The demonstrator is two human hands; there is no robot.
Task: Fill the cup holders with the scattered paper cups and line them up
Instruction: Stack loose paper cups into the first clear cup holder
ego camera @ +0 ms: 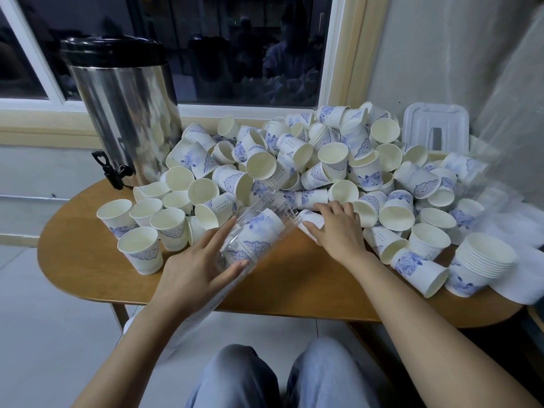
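My left hand [203, 262] grips tilted clear cup holder [259, 231], cups inside | my right hand [338, 228] curls round paper cup [309, 222] at its mouth | loose cups [294, 160] heaped on table [88, 260]

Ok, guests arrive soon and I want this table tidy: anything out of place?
Yes. Loose paper cups lie heaped across the table, most tipped on their sides, some against the urn. Only a few at the left stand upright.

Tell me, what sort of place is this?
Probably a drinks corner in an office or canteen: a steel urn with a tap stands on a wooden table heaped with paper cups, beside a window.
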